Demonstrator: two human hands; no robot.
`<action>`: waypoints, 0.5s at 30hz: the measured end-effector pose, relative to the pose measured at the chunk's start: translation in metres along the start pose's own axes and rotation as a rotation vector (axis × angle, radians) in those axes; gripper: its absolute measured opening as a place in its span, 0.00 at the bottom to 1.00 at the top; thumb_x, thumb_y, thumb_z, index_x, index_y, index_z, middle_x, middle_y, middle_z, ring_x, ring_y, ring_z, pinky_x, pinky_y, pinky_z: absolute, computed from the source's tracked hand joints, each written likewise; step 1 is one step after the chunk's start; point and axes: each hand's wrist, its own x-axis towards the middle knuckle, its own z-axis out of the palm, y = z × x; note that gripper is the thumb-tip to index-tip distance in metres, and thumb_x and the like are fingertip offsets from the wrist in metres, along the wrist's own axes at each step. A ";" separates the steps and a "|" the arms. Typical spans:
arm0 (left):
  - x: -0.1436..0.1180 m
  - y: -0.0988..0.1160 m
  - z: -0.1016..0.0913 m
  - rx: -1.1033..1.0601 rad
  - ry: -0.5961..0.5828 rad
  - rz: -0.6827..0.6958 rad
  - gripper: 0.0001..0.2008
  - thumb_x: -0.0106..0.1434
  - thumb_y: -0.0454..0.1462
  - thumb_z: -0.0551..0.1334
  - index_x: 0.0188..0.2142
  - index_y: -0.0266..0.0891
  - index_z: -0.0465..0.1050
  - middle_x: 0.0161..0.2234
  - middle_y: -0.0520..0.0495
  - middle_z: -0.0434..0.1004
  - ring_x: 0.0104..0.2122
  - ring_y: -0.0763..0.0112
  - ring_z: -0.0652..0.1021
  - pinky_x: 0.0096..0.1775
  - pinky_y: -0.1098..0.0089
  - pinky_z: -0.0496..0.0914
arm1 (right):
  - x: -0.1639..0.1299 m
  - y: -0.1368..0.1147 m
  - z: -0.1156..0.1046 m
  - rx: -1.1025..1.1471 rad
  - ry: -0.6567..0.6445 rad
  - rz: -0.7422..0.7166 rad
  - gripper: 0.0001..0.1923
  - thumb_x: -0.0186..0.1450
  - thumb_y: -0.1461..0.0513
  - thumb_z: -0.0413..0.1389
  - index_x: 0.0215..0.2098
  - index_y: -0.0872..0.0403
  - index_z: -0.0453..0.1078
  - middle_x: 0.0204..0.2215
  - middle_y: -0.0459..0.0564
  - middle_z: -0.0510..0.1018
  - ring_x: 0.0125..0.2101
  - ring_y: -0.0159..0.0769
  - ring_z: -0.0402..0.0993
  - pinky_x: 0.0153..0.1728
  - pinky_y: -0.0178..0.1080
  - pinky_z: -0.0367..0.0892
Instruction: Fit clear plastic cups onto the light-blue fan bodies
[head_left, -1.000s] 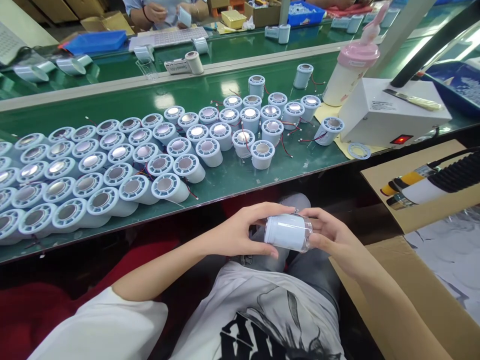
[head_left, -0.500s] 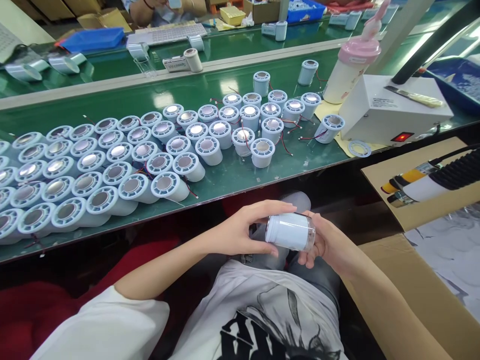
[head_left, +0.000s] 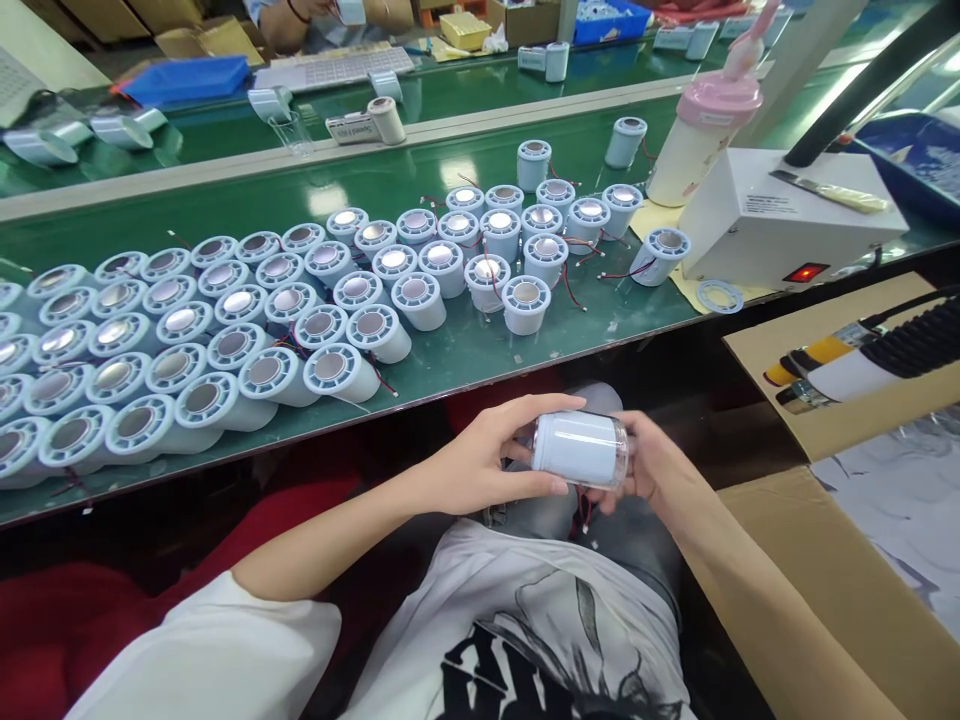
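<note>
Above my lap, a light-blue cylindrical housing [head_left: 579,447] in a clear plastic sleeve lies on its side between my two hands. My left hand [head_left: 484,460] grips its left end, thumb below and fingers over the top. At the other end, my right hand [head_left: 637,465] is closed on the clear rim, its fingers partly hidden and a little blurred. Thin red and dark wires [head_left: 583,508] dangle under the right hand. Ahead on the green bench [head_left: 465,362] stand many similar light-blue housings [head_left: 339,368], most with a round metallic disc on top.
At the right are a white box [head_left: 795,215] with a lit red switch, a pink-lidded bottle [head_left: 709,130] and a loose light-blue ring [head_left: 720,296]. Cardboard [head_left: 810,540] lies beside my right arm. Across the bench, a person's hands [head_left: 319,10] hold a small light-blue part.
Wires now show hanging below the right hand, and the held housing has shifted slightly upward. Two housings at the back of the bench have slid right; parts beyond the divider have drifted left.
</note>
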 end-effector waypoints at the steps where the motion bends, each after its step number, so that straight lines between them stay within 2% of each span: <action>1: 0.000 0.001 0.000 -0.036 0.000 -0.025 0.34 0.58 0.40 0.71 0.63 0.46 0.64 0.57 0.40 0.70 0.52 0.58 0.76 0.47 0.65 0.77 | -0.002 0.001 -0.002 -0.109 0.023 -0.151 0.29 0.66 0.41 0.55 0.57 0.48 0.61 0.50 0.56 0.78 0.43 0.43 0.80 0.39 0.42 0.79; 2: -0.001 0.001 0.000 -0.073 -0.006 -0.050 0.34 0.58 0.40 0.71 0.63 0.46 0.63 0.56 0.41 0.71 0.51 0.58 0.76 0.46 0.65 0.77 | -0.004 0.001 -0.004 -0.242 0.023 -0.302 0.30 0.65 0.46 0.60 0.61 0.45 0.59 0.61 0.56 0.69 0.54 0.47 0.74 0.49 0.47 0.76; 3: -0.001 0.001 0.000 -0.106 -0.014 -0.073 0.35 0.58 0.40 0.71 0.63 0.46 0.63 0.55 0.41 0.72 0.50 0.59 0.77 0.45 0.66 0.77 | -0.005 0.002 -0.006 -0.385 0.007 -0.441 0.32 0.65 0.52 0.63 0.62 0.41 0.58 0.67 0.54 0.61 0.61 0.49 0.66 0.57 0.52 0.70; 4: -0.001 0.001 0.000 -0.131 -0.024 -0.096 0.35 0.59 0.41 0.71 0.63 0.46 0.62 0.54 0.41 0.73 0.49 0.59 0.78 0.43 0.66 0.77 | -0.006 0.002 -0.008 -0.519 -0.009 -0.556 0.32 0.64 0.58 0.65 0.62 0.39 0.59 0.69 0.50 0.57 0.64 0.49 0.61 0.61 0.54 0.65; 6: -0.001 0.002 -0.002 -0.146 -0.051 -0.133 0.35 0.59 0.43 0.70 0.64 0.47 0.62 0.51 0.41 0.75 0.44 0.61 0.79 0.40 0.67 0.77 | -0.007 0.001 -0.010 -0.670 -0.019 -0.674 0.30 0.64 0.66 0.63 0.59 0.36 0.65 0.66 0.47 0.63 0.65 0.48 0.61 0.62 0.54 0.64; 8: 0.000 0.003 -0.003 -0.107 -0.071 -0.132 0.38 0.57 0.43 0.71 0.65 0.49 0.61 0.52 0.42 0.75 0.43 0.62 0.79 0.41 0.67 0.77 | -0.007 0.000 -0.010 -0.591 -0.018 -0.587 0.28 0.64 0.66 0.63 0.58 0.35 0.67 0.62 0.46 0.69 0.62 0.46 0.66 0.59 0.49 0.69; 10: 0.000 0.004 -0.005 -0.053 -0.083 -0.090 0.41 0.55 0.41 0.73 0.66 0.51 0.61 0.57 0.43 0.72 0.49 0.60 0.78 0.49 0.63 0.75 | -0.007 -0.001 -0.008 -0.366 -0.038 -0.391 0.28 0.63 0.60 0.65 0.59 0.34 0.67 0.58 0.46 0.74 0.56 0.45 0.73 0.52 0.46 0.76; 12: -0.001 0.005 -0.006 -0.043 -0.093 -0.061 0.42 0.54 0.38 0.74 0.66 0.53 0.60 0.61 0.44 0.68 0.54 0.58 0.75 0.56 0.59 0.71 | -0.006 -0.002 -0.006 -0.170 -0.060 -0.265 0.27 0.61 0.56 0.67 0.57 0.32 0.68 0.52 0.44 0.78 0.49 0.45 0.78 0.45 0.44 0.79; 15: -0.002 0.001 -0.006 -0.148 -0.105 -0.118 0.41 0.58 0.36 0.71 0.67 0.52 0.57 0.62 0.42 0.67 0.53 0.59 0.76 0.53 0.60 0.73 | -0.006 -0.002 -0.005 -0.090 -0.050 -0.200 0.28 0.57 0.57 0.70 0.54 0.31 0.72 0.46 0.42 0.82 0.42 0.46 0.82 0.39 0.42 0.81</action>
